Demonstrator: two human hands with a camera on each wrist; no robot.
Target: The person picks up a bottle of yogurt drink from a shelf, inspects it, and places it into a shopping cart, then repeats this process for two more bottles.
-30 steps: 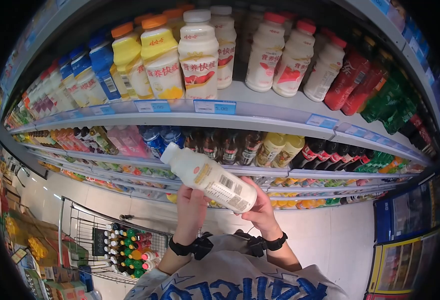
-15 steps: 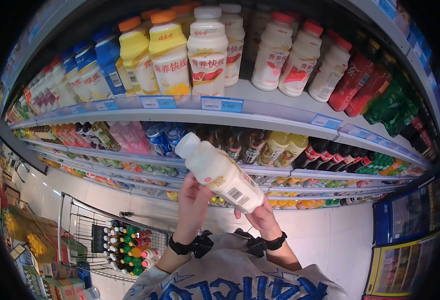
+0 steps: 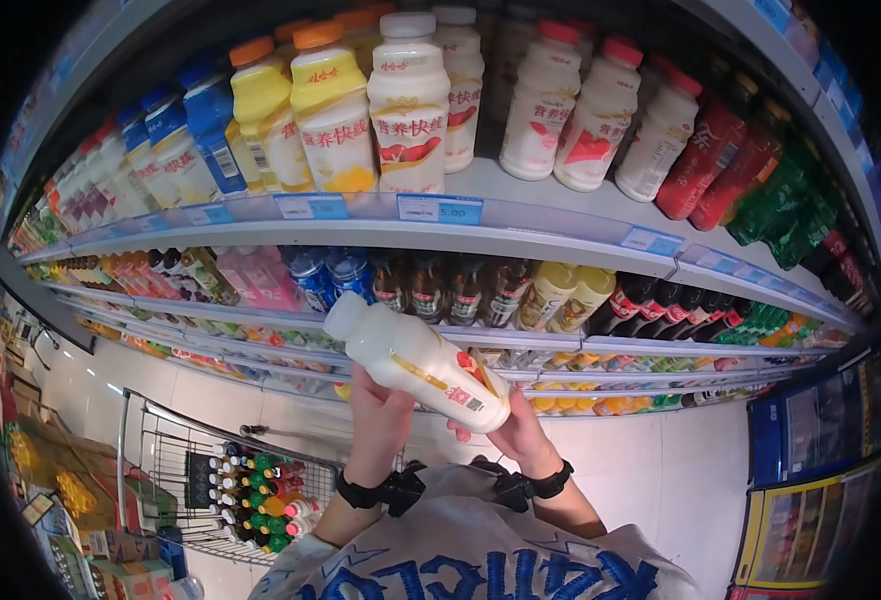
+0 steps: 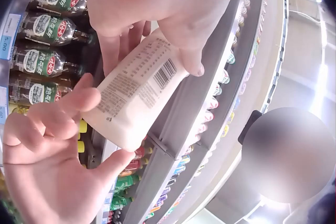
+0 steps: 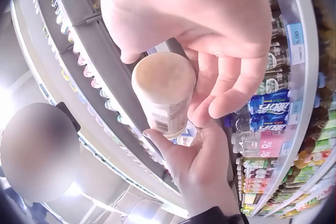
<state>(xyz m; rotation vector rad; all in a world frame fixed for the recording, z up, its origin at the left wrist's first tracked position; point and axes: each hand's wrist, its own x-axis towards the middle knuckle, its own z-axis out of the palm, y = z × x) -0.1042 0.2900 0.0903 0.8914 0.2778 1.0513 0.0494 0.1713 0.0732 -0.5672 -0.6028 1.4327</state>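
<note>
A white plastic bottle of milk drink (image 3: pixel 425 365) is held tilted in front of the shelves, its pale cap to the upper left. My left hand (image 3: pixel 378 412) grips it round the upper body, and in the left wrist view its thumb lies along the side near a printed barcode. At the base is my right hand (image 3: pixel 523 432); in the left wrist view its thumb and index fingertips sit at opposite edges of the bottom. The right wrist view looks onto the bottle's round base (image 5: pixel 164 77). Part of a red and gold label faces up in the head view.
Similar bottles with white (image 3: pixel 408 120), orange and pink caps line the upper shelf (image 3: pixel 480 185), with a gap between them. Lower shelves carry cola and other drinks. A shopping cart (image 3: pixel 175 470) with several bottles stands at lower left. Fridges (image 3: pixel 820 430) are at right.
The bottle has turned about its long axis: its barcode side has rolled away and the red and gold label shows. It rose to the right, then came back down left.
</note>
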